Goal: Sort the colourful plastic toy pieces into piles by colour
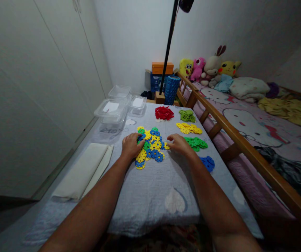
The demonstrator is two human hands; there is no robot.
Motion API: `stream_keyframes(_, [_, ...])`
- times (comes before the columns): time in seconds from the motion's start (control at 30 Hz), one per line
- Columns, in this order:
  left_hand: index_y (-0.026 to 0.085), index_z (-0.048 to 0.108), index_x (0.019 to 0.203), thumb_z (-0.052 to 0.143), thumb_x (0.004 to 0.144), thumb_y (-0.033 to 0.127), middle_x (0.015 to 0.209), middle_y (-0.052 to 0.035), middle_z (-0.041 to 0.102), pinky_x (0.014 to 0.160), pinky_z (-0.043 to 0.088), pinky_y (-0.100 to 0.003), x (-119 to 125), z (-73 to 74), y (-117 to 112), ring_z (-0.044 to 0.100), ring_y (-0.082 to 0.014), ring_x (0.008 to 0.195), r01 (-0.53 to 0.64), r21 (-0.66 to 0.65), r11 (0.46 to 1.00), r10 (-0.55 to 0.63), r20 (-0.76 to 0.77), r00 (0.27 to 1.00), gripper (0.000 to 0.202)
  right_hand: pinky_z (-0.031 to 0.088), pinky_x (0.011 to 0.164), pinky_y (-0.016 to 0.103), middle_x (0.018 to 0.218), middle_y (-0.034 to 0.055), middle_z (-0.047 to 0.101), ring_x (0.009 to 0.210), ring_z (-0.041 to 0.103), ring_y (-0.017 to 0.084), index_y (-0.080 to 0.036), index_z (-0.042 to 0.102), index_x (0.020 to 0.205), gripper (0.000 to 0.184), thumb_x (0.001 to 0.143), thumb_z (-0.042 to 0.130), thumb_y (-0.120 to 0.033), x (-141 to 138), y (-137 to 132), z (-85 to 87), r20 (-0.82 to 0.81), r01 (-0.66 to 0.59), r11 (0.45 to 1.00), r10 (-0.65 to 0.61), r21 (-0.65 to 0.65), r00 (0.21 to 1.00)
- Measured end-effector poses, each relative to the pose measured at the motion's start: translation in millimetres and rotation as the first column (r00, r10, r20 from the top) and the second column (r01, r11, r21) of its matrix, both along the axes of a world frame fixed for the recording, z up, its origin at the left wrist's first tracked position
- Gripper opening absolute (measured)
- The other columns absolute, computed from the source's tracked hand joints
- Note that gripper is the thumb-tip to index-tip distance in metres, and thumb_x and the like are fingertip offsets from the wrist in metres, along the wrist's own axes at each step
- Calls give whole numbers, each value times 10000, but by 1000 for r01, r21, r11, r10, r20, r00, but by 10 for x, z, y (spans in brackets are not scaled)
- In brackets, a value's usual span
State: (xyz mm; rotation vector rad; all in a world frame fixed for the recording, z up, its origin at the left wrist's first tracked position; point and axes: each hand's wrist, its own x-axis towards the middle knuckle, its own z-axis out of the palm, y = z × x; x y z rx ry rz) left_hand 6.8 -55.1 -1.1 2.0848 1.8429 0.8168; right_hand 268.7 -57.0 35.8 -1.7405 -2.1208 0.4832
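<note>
A mixed pile of snowflake-shaped plastic discs [155,144] in yellow, blue and green lies in the middle of the cloth-covered table. At the pile's left edge rests my left hand [131,145], fingers apart and touching the discs, holding nothing that I can see. On the opposite side, my right hand [180,144] has its thumb and fingers parted beside a yellow disc [167,146] at the pile's edge. Sorted piles line the right: green discs [196,143], blue discs [207,163] and yellow discs [188,128].
Farther back are a red pile [164,113] and a light green pile [187,116]. Clear plastic boxes [111,111] stand at the back left. A folded cream cloth [82,171] lies on the left. A wooden bed rail [228,134] borders the right side; a lamp pole [168,49] rises behind.
</note>
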Motion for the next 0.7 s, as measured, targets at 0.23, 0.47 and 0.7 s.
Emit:
stream_keyframes(0.23, [258, 668, 1181, 574, 914, 384, 1264, -69, 705, 1095, 402, -445, 1, 3, 1, 610, -272, 1225, 3, 1, 1000, -3, -3, 1000, 310, 398, 750, 254, 984, 68, 687, 894, 591, 180, -159, 717, 950, 168, 786, 680, -160, -76, -76, -85, 148, 4, 1000, -2, -11, 989])
stream_keyframes(0.47, [249, 670, 1174, 574, 913, 390, 1261, -79, 705, 1094, 403, -452, 7, 26, 0, 614, -275, 1222, 7, -10, 1000, -7, 0, 1000, 312, 349, 641, 250, 821, 21, 689, 745, 569, 149, -172, 677, 846, 128, 763, 617, -96, 33, -6, -3, 65, -6, 997, 11, -71, 998])
stream_keyframes(0.7, [258, 669, 1180, 576, 907, 385, 1266, -77, 703, 1088, 408, -450, 7, 11, 10, 613, -280, 1221, -12, -8, 1000, 12, -15, 1000, 315, 390, 569, 213, 640, -33, 620, 594, 557, 117, -172, 656, 763, 78, 693, 650, -139, 508, 302, 183, -285, 112, 988, -137, -105, 949])
